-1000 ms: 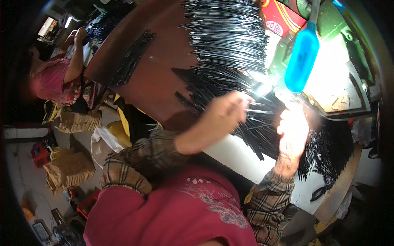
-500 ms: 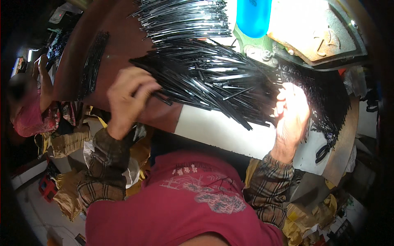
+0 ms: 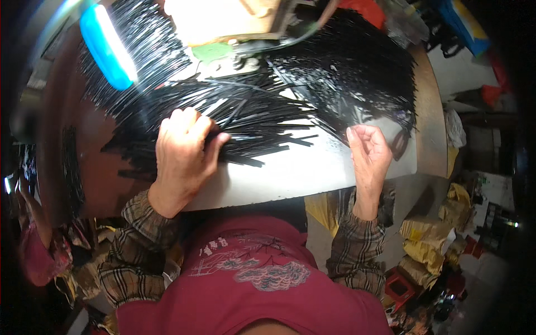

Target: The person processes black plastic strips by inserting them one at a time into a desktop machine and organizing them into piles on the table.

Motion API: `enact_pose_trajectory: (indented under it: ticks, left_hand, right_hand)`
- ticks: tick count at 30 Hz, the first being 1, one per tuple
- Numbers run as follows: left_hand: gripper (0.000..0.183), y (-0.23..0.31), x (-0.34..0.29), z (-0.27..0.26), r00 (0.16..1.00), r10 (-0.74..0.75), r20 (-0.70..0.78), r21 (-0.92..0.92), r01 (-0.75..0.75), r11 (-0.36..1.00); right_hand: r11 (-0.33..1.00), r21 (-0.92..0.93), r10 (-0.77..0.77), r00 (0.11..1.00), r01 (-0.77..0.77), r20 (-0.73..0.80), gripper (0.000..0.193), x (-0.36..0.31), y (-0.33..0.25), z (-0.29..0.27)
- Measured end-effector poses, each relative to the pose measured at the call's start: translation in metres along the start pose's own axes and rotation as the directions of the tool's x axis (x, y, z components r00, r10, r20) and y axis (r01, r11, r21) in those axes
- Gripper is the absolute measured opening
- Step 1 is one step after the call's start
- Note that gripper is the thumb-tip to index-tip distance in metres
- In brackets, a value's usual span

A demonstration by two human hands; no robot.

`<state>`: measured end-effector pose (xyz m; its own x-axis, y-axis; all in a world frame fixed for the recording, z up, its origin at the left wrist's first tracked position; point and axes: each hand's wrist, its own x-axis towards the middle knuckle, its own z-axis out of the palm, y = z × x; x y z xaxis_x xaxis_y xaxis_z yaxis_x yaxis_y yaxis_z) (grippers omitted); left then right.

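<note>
My left hand rests palm down on a big heap of thin black strips, fingers curled over the near ends of a bundle. The strips fan across a white work surface on a brown table. My right hand hovers at the right side of the white surface, fingers half curled, pinching what looks like a thin strip at the edge of a second black heap. Both forearms wear plaid sleeves.
A bright blue lamp shines at the top left. A wooden board and a green piece lie behind the strips. Yellow sacks and clutter fill the floor at right; another person sits far left.
The view has swung, so the lamp sits at top left. My left hand has come down onto the strip heap nearer the middle; my right hand has lifted off the pile to its edge.
</note>
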<state>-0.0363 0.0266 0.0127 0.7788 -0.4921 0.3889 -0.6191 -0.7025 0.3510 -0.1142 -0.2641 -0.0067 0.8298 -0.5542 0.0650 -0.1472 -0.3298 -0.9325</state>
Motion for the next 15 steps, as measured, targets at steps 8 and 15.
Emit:
enact_pose_trajectory:
  ticks: [8, 15]
  left_hand:
    - [0.014, -0.012, -0.006, -0.01, 0.997, -0.073, -0.019, 0.008, 0.073, 0.997]
    - [0.015, -0.03, -0.009, -0.021, 0.968, -0.197, -0.155, -0.138, 0.176, 0.975]
  right_hand:
    - [0.931, -0.259, -0.217, 0.961, 0.257, 0.172, 0.012, 0.01, -0.003, -0.013]
    - [0.776, -0.457, -0.297, 0.89, 0.436, 0.345, 0.013, 0.011, -0.002, -0.002]
